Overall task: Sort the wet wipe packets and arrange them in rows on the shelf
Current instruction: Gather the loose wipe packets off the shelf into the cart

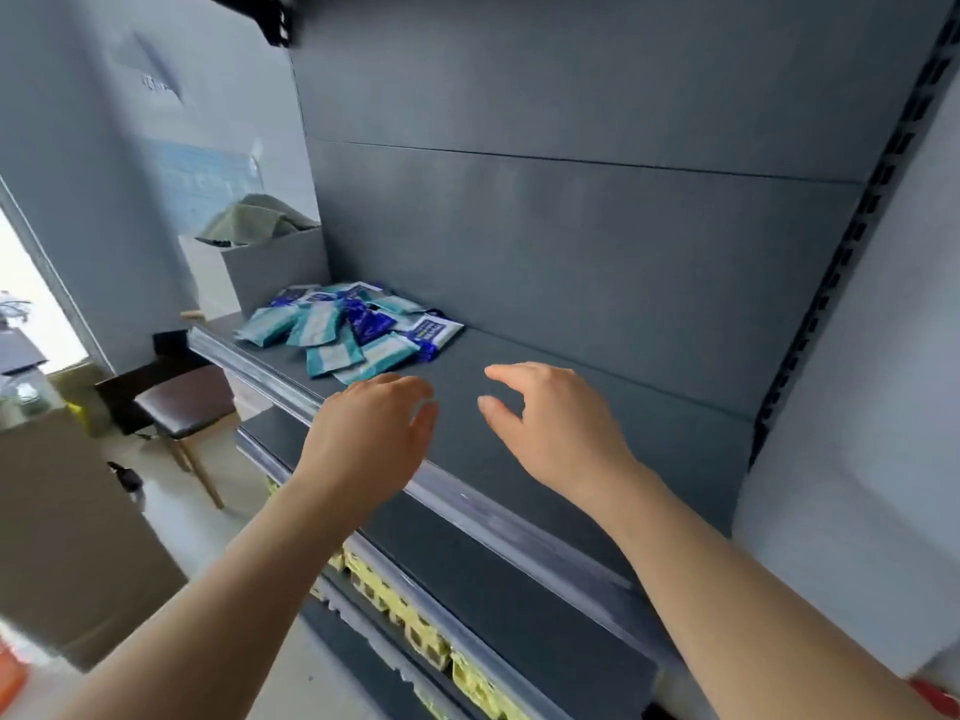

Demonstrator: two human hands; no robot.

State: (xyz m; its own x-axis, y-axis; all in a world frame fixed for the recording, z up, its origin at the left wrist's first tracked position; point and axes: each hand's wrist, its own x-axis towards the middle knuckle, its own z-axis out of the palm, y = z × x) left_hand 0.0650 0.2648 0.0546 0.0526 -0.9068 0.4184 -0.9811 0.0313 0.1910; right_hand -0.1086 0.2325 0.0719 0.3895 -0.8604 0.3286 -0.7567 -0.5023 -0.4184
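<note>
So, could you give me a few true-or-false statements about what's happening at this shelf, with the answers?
1. The wet wipe packets lie in a jumbled pile at the left end of the shelf. True.
2. The right hand is holding a packet. False: it hovers empty, fingers relaxed, over bare shelf.
3. The packets come in teal and dark blue. True.
4. The chair stands to the right of the shelf. False: it is on the left, beyond the shelf's end.
</note>
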